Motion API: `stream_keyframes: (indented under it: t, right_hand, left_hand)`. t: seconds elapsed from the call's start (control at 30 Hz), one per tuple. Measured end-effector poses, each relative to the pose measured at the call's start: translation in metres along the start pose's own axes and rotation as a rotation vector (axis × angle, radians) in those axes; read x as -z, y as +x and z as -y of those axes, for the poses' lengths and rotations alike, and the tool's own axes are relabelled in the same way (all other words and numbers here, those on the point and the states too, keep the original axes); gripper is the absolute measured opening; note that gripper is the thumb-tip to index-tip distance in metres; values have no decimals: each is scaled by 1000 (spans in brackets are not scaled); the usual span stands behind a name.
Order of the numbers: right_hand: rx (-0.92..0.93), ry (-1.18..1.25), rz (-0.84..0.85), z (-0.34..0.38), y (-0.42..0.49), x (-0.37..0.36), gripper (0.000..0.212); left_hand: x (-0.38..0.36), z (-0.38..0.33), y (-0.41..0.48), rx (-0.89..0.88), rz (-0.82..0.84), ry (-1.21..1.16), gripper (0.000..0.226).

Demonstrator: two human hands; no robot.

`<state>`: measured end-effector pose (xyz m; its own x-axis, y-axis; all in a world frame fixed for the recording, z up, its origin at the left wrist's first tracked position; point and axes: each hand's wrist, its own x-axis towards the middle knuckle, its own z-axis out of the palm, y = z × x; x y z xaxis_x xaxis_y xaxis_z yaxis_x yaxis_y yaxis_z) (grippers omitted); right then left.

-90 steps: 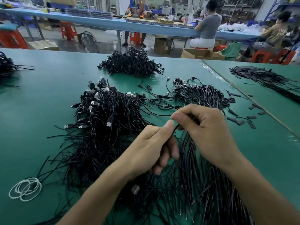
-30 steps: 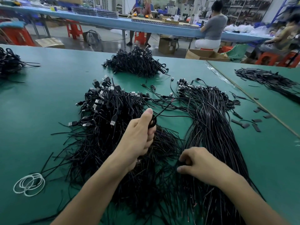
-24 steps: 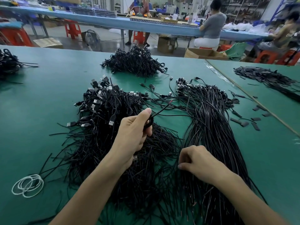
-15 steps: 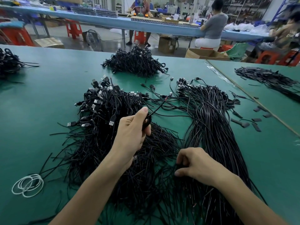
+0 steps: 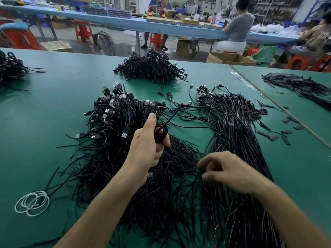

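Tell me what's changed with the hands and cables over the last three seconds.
The right hand drew away from the left hand, dropped toward the person onto the straight cable bundle, and its fingers have now loosened, holding nothing visible. The left hand keeps its grip on the small black cable coil. The USB cable pile, white loops and green table stayed put.

A few white loops, perhaps rubber bands, lie near the front left of the green table. One heap of coiled black cables sits at the table's far middle, and another cable heap sits at its left edge. To the right lies a heap of flat black strips, and beyond the table a floor fan and red stools stand by a long blue bench.
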<state>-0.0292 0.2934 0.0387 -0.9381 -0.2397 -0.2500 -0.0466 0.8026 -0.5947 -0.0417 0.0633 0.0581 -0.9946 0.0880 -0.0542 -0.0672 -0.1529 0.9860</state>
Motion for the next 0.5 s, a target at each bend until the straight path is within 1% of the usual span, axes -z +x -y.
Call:
stream_keyframes:
  t: [0.07, 0.1, 0.17, 0.23, 0.27, 0.3, 0.33, 0.37, 0.4, 0.43, 0.5]
  right_hand:
    - [5, -22, -52, 4, -4, 16, 19]
    - [14, 2, -110, 7, -5, 23, 19]
    - [50, 128, -322, 15, -8, 32, 18]
    - [98, 370, -584, 26, -8, 33, 17]
    - [122, 530, -670, 33, -8, 31, 18]
    - [135, 691, -709, 41, -7, 27, 18]
    - [134, 819, -708, 49, -7, 21, 18]
    - [137, 887, -681, 58, -8, 15, 17]
    - [157, 887, -644, 68, -10, 8, 17]
    - [196, 839, -609, 76, -11, 1, 18]
    - [293, 675, -533, 87, -15, -10, 22]
  left_hand:
    - [1, 0, 0, 8, 17, 25, 76]
    - [2, 0, -1, 10, 32, 41, 75]
    - [2, -1, -2, 17, 73, 64, 71]
    - [1, -3, -3, 34, 127, 71, 66]
    - [1, -3, -3, 46, 162, 75, 62]
    - [-1, -4, -4, 59, 201, 82, 56]
    - [-3, -5, -6, 66, 239, 91, 48]
    - [-6, -6, -8, 65, 268, 97, 39]
    - [-9, -6, -10, 54, 281, 95, 30]
    - [-12, -6, -12, 30, 279, 80, 24]
    - [-14, -6, -13, -65, 248, 31, 22]
